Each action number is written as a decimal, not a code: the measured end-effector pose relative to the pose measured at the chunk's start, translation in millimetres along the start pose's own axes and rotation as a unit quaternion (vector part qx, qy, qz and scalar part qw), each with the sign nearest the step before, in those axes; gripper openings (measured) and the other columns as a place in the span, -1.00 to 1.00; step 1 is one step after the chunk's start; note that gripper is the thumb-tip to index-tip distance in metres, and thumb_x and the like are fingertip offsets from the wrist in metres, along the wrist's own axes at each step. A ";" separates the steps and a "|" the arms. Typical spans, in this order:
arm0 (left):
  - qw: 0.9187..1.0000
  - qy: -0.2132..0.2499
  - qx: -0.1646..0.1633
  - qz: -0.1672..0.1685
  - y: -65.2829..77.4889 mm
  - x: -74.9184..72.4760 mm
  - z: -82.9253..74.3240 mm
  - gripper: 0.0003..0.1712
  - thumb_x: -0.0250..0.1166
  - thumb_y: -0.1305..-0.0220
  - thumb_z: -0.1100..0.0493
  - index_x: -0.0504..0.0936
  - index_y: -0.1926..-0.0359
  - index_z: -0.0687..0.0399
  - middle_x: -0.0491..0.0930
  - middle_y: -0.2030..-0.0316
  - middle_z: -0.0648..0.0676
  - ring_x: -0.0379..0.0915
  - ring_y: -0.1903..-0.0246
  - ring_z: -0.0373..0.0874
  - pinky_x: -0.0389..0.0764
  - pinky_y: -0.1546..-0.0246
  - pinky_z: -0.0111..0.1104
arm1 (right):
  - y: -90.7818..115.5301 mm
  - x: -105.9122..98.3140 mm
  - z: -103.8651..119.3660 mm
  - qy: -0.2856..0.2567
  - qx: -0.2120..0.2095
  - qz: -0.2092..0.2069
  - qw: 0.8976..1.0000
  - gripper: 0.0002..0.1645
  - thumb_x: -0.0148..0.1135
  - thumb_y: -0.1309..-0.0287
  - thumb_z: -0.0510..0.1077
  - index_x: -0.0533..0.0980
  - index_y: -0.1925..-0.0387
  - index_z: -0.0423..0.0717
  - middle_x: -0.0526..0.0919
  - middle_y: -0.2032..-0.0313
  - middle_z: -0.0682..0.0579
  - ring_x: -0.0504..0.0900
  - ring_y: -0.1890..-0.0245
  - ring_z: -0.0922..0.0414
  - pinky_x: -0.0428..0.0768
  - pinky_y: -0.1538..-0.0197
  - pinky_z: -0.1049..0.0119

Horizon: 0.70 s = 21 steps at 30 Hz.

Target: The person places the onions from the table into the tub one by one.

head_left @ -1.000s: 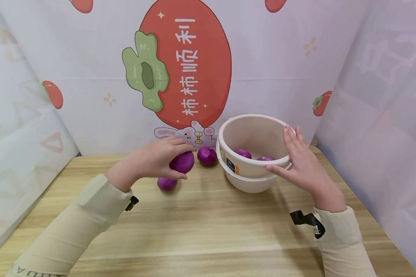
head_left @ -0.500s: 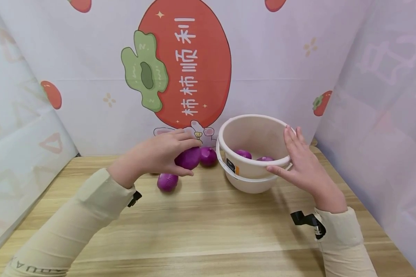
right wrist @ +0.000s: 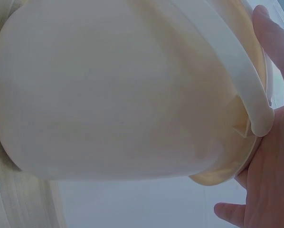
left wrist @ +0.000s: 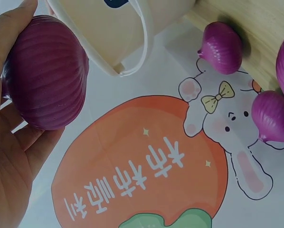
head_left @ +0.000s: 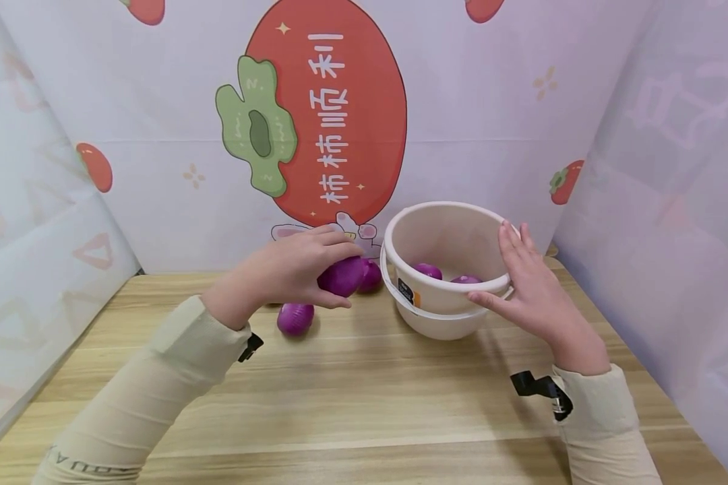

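In the head view my left hand grips a purple onion above the table, left of the white bucket. The left wrist view shows the held onion close up, with fingers and thumb around its side. My right hand rests on the bucket's right rim, its fingers straight and the thumb along the near side. The right wrist view is mostly filled by the bucket's outer wall and its handle. Inside the bucket lie two purple onions, one at the left and one at the right.
One loose onion lies on the wooden table below the left hand. Another onion sits by the back wall, partly covered by the held one. Printed cloth walls enclose the back and sides.
My left hand has moved right with its onion, toward the bucket, and now overlaps the onion at the back. The right hand and the bucket have stayed put.
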<state>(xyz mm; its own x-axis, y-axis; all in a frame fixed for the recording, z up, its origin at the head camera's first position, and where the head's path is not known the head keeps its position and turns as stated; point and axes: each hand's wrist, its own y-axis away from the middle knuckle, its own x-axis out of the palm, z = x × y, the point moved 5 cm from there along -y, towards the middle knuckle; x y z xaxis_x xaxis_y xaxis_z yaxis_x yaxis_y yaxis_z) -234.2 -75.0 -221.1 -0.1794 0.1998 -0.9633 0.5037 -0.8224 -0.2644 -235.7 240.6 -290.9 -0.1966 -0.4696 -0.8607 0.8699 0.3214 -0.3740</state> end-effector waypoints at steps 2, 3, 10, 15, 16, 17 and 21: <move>1.000 0.004 -0.002 -0.004 -1.4 -0.2 -1.0 -0.26 0.53 -0.02 -0.17 0.58 -0.17 0.07 0.59 -0.07 0.05 0.48 -0.11 -0.07 0.62 -0.04 -0.25 | -0.3 -0.2 -0.3 0.000 -0.002 -0.002 1.000 0.35 0.34 -0.12 0.30 -0.23 -0.55 -0.26 -0.24 -0.58 -0.19 -0.46 -0.58 -0.14 -0.06 -0.43 -0.43; 1.000 0.006 -0.002 -0.006 -2.3 -0.6 -1.8 -0.26 0.53 -0.01 -0.16 0.58 -0.17 0.06 0.59 -0.08 0.04 0.48 -0.11 -0.07 0.62 -0.04 -0.25 | -0.4 -0.2 -0.5 0.000 -0.003 -0.003 1.000 0.35 0.34 -0.12 0.31 -0.23 -0.55 -0.26 -0.24 -0.58 -0.19 -0.46 -0.58 -0.14 -0.07 -0.44 -0.41; 1.000 0.023 -0.004 -0.007 -10.3 1.1 -3.6 -0.25 0.54 -0.02 -0.15 0.57 -0.19 0.06 0.56 -0.16 0.06 0.44 -0.20 -0.05 0.59 -0.14 -0.23 | 0.7 1.1 -1.7 -0.001 -0.001 0.000 1.000 0.35 0.34 -0.11 0.31 -0.24 -0.56 -0.24 -0.25 -0.59 -0.16 -0.46 -0.58 -0.12 -0.09 -0.47 -0.37; 1.000 0.025 0.000 -0.014 -16.7 2.7 -3.9 -0.23 0.53 -0.03 -0.16 0.56 -0.23 0.04 0.54 -0.24 0.08 0.42 -0.24 -0.01 0.57 -0.18 -0.21 | 1.5 0.7 -1.5 -0.004 0.002 0.001 1.000 0.36 0.34 -0.11 0.31 -0.25 -0.56 -0.23 -0.26 -0.59 -0.14 -0.47 -0.58 -0.11 -0.10 -0.48 -0.35; 1.000 0.024 0.003 -0.017 -18.2 2.8 -4.3 -0.22 0.53 -0.03 -0.16 0.55 -0.23 0.04 0.54 -0.23 0.08 0.44 -0.21 -0.01 0.59 -0.15 -0.23 | 1.4 0.6 -1.4 -0.004 0.002 0.000 1.000 0.36 0.34 -0.11 0.31 -0.25 -0.56 -0.23 -0.26 -0.59 -0.14 -0.47 -0.58 -0.10 -0.10 -0.48 -0.35; 1.000 0.022 0.006 -0.020 -19.8 2.9 -4.8 -0.22 0.53 -0.03 -0.17 0.55 -0.23 0.04 0.55 -0.21 0.07 0.45 -0.18 -0.02 0.60 -0.11 -0.25 | 1.4 0.4 -1.2 -0.004 0.002 0.000 1.000 0.36 0.34 -0.11 0.31 -0.25 -0.56 -0.22 -0.26 -0.59 -0.14 -0.47 -0.58 -0.10 -0.10 -0.48 -0.35; 0.999 0.026 0.017 -0.032 -26.7 2.6 -7.7 -0.26 0.51 -0.04 -0.17 0.56 -0.21 0.04 0.58 -0.11 0.02 0.46 -0.05 -0.08 0.62 0.02 -0.31 | 0.9 0.0 -0.9 -0.005 0.002 -0.001 1.000 0.36 0.35 -0.10 0.31 -0.25 -0.56 -0.21 -0.25 -0.59 -0.15 -0.46 -0.58 -0.10 -0.09 -0.48 -0.35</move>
<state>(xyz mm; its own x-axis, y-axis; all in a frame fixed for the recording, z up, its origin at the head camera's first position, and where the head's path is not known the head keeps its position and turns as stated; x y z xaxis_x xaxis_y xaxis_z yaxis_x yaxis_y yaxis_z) -241.6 -48.4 -216.9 -0.1659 0.2785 -0.9460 0.4640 -0.8244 -0.3241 -235.2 241.6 -291.6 -0.1939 -0.4777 -0.8569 0.8717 0.3168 -0.3739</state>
